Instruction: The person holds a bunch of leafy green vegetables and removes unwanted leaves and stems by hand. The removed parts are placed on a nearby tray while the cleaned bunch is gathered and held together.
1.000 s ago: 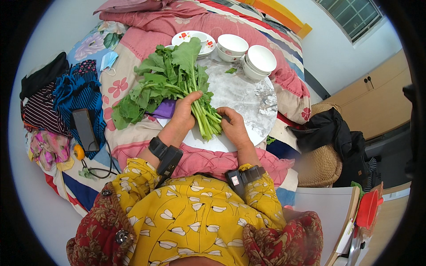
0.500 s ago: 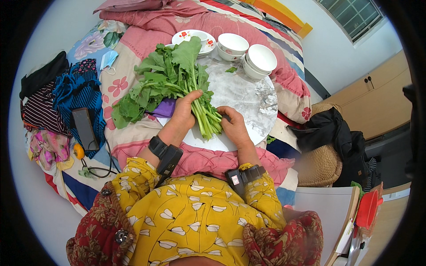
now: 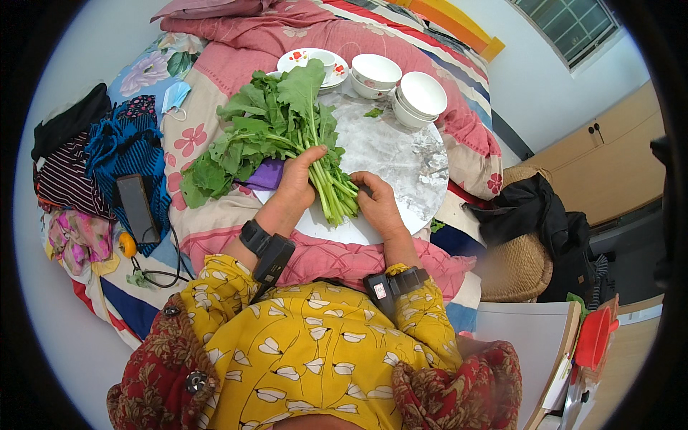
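Observation:
A bunch of leafy greens [image 3: 276, 118] with long pale stems lies over the near left part of a round white board [image 3: 390, 168]. My left hand [image 3: 297, 175] is wrapped round the stems, thumb on top, with the leaves fanning out up and to the left. My right hand [image 3: 376, 201] is at the stems' right side near the cut ends, its fingers curled in against them. Some of its fingertips are hidden, but they appear to pinch a stem. A purple cloth [image 3: 266, 175] shows beneath the leaves.
Along the board's far edge stand plates with red flowers [image 3: 292, 59] and stacked white bowls [image 3: 376, 70], with more bowls [image 3: 421, 94] to the right. A leaf scrap [image 3: 373, 112] lies on the board. Left on the bed are a phone [image 3: 137, 208], clothes and a face mask [image 3: 175, 97]. A wicker seat [image 3: 519, 269] stands right.

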A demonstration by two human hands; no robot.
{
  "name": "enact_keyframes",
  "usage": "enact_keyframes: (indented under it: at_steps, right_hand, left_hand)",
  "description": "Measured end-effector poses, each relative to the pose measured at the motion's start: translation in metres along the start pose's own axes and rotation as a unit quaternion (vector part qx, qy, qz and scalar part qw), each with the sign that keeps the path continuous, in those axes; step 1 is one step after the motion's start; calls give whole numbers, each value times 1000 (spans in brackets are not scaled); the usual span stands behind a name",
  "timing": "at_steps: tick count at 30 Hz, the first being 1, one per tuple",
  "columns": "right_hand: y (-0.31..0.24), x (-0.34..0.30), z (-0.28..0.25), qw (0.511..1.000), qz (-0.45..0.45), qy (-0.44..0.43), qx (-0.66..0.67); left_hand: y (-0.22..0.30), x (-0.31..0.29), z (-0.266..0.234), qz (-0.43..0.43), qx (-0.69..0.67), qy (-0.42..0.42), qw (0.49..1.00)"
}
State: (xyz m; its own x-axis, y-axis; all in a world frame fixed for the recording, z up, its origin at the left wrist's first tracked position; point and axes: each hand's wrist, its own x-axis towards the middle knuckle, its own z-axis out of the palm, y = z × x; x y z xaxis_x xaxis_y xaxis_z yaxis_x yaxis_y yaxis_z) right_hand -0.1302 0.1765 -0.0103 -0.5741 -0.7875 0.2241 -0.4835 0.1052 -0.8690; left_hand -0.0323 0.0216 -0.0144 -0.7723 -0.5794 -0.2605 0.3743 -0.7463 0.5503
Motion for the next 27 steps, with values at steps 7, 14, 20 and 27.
enact_keyframes:
  at_steps: [7,14,20,27]
  right_hand:
    - [-2,-1,-3,999,19,-33,0]
    - [-2,0,-3,999,19,-33,-5]
    - [-3,0,-1,1000,-3,-8,-3]
    - [-1,0,0,1000,-16,4,0]
  left_hand:
    - [0,1,-2,-5,1,0,1000]
    - [-1,3,-3,-12,-13,-4,1000]
    - [0,-1,1,-9,-17,-12,1000]
    - [3,-4,4,-14,-35,-12,999]
